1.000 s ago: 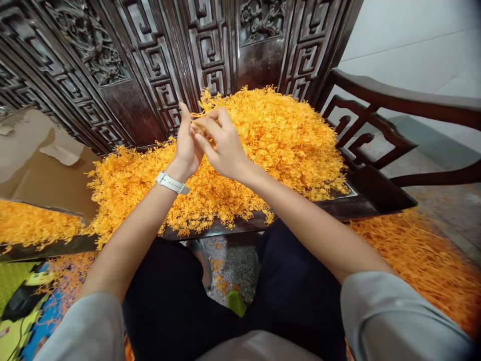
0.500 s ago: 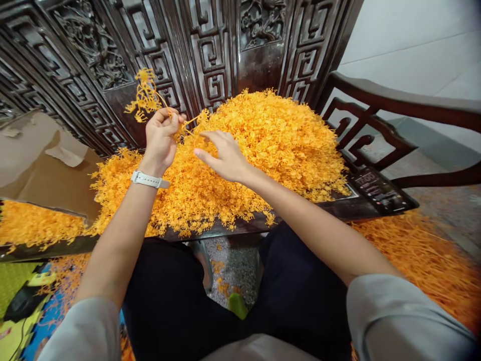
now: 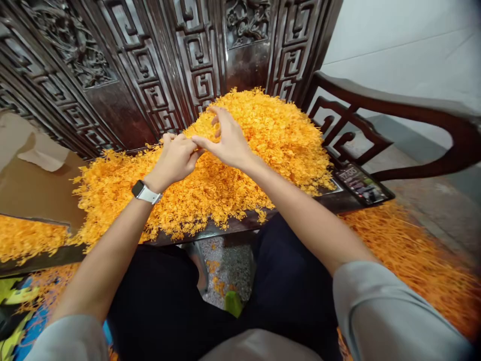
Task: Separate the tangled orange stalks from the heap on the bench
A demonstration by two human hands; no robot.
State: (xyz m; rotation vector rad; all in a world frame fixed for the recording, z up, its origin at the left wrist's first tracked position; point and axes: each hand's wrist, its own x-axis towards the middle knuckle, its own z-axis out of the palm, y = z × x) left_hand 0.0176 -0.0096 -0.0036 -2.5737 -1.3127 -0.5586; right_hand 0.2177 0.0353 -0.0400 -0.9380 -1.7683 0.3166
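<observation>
A large heap of small orange plastic sprigs (image 3: 270,140) with branching tips lies on the dark wooden bench. Above its middle my left hand (image 3: 177,156) is turned back-up with its fingers curled closed; whatever is in them is hidden. A watch with a pale strap (image 3: 147,192) sits on that wrist. My right hand (image 3: 231,140) is just to the right over the heap, thumb and fingers apart in a curve. Its thumb tip reaches the left hand's fingers, and nothing shows between its own fingers.
A carved dark wooden backrest (image 3: 131,85) rises behind the heap. Cardboard (image 3: 37,180) stands at the left. A phone (image 3: 363,184) lies by the armrest (image 3: 376,95) on the right. Long orange strands (image 3: 406,255) pile up below the bench at the right.
My left hand has turned over and lowered; the orange sprig that stuck up from it no longer shows. My right hand has risen and its thumb has met the left hand. The view has shifted slightly.
</observation>
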